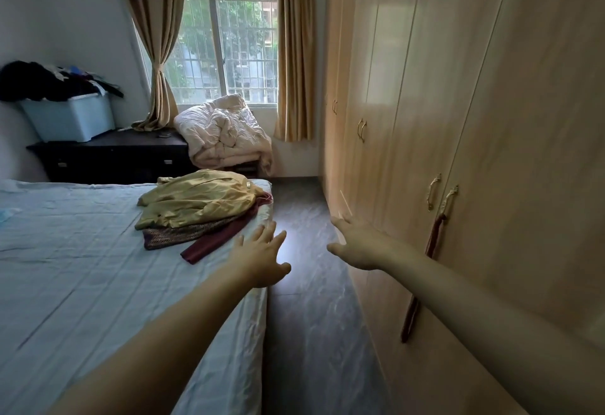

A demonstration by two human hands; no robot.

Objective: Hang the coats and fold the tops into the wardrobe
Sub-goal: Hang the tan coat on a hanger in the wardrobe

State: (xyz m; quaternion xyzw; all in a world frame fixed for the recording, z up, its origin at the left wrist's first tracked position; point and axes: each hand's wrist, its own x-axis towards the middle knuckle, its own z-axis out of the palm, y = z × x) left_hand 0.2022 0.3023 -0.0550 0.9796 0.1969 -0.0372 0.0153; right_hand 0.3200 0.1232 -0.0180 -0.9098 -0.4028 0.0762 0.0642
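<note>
A pile of clothes lies at the far right corner of the bed: a mustard yellow coat [199, 197] on top, a patterned brown top [178, 234] beneath it, and a dark red garment [212, 241] at the bottom. My left hand [262, 256] reaches out with fingers spread, just short of the pile, over the bed's edge. My right hand [357, 244] is stretched forward, empty and open, beside the wardrobe [458, 103], whose doors are all shut. A dark red strap [422, 270] hangs from a wardrobe door handle.
The bed [82, 267] with a light blue sheet fills the left. A narrow grey floor strip [304, 283] runs between bed and wardrobe. Farther back stand a dark dresser [111, 156] with a blue bin [70, 117] of clothes, and a crumpled white duvet [226, 133] under the window.
</note>
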